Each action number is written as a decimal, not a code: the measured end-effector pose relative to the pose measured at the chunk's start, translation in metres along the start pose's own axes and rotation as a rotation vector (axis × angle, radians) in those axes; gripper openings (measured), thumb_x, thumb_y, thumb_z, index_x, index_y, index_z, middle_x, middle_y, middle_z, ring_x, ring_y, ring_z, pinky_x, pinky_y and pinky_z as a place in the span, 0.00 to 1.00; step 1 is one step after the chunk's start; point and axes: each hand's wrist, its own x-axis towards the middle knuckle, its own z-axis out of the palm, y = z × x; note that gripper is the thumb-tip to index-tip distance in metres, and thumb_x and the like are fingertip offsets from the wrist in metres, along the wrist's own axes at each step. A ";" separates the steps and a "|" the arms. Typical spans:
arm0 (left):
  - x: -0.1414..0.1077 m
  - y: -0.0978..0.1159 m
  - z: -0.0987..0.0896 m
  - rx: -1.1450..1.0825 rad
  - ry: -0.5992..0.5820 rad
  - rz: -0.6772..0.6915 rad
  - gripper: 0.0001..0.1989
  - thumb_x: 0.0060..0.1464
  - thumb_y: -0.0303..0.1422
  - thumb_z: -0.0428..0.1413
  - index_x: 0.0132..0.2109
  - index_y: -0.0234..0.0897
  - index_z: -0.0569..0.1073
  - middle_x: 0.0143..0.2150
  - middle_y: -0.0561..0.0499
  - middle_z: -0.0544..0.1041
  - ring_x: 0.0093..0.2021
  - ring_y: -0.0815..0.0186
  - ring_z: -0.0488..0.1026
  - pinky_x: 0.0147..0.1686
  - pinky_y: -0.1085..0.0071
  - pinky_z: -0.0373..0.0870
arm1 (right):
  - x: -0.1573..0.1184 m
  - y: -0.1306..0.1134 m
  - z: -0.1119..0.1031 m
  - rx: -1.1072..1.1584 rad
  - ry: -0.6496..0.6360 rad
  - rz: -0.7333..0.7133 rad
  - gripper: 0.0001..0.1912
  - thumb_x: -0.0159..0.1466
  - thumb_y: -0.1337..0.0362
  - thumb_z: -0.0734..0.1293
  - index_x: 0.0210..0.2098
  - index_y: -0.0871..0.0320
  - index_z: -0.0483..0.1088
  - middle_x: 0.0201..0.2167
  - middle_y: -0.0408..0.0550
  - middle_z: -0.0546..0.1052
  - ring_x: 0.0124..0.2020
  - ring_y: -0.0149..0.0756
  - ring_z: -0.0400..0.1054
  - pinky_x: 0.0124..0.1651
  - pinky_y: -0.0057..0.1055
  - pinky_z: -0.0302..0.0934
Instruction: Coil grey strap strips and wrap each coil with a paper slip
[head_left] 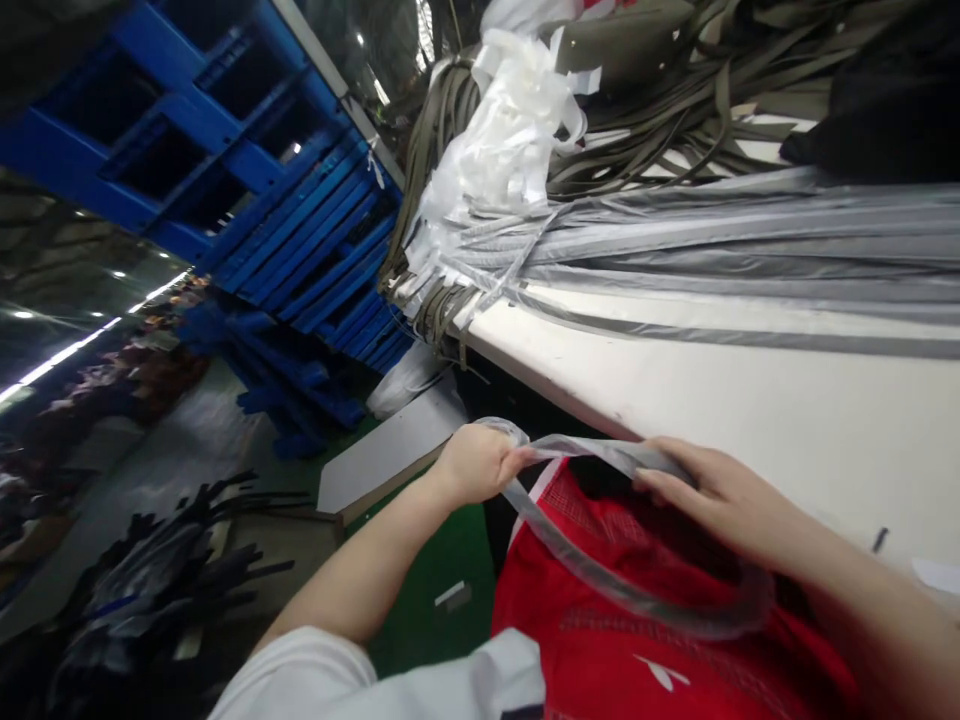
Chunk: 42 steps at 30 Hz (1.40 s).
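Note:
My left hand (484,463) is closed in a fist around a grey fabric strip (581,447). Part of the strip wraps over the knuckles. A stretch of it runs taut across to my right hand (701,490), which pinches it between thumb and fingers. Below the hands the strip hangs in a wide loop over red mesh cloth (600,540) with a small white mark, close to my body. Many similar grey strips (720,240) lie lengthwise on the white table (720,390) ahead.
White strips (510,130) are heaped at the table's far corner, beside olive straps (660,120). Black cloth (892,110) lies at the back right. Blue pallets (300,230) stand to the left, and a pile of dark strips (127,600) sits at lower left.

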 end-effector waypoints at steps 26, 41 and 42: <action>-0.026 0.054 0.065 -1.411 -0.636 -0.573 0.38 0.59 0.59 0.39 0.20 0.33 0.70 0.06 0.58 0.54 0.06 0.74 0.51 0.09 0.76 0.52 | -0.004 0.030 0.070 -0.131 -0.051 -0.302 0.36 0.58 0.69 0.64 0.64 0.55 0.54 0.61 0.55 0.67 0.61 0.46 0.62 0.63 0.48 0.58; 0.015 0.035 -0.015 -1.844 0.151 -0.418 0.33 0.68 0.45 0.35 0.26 0.32 0.73 0.10 0.62 0.49 0.10 0.77 0.47 0.28 0.74 0.69 | 0.000 0.054 0.062 0.001 -0.141 -0.124 0.17 0.70 0.55 0.55 0.47 0.50 0.73 0.44 0.47 0.80 0.44 0.45 0.74 0.49 0.37 0.68; 0.020 0.034 -0.018 -1.822 0.250 -0.387 0.31 0.68 0.44 0.36 0.29 0.32 0.74 0.12 0.61 0.52 0.11 0.77 0.50 0.31 0.73 0.71 | -0.001 0.049 0.065 0.011 -0.182 -0.120 0.17 0.70 0.54 0.55 0.43 0.51 0.74 0.39 0.46 0.80 0.40 0.43 0.74 0.46 0.35 0.68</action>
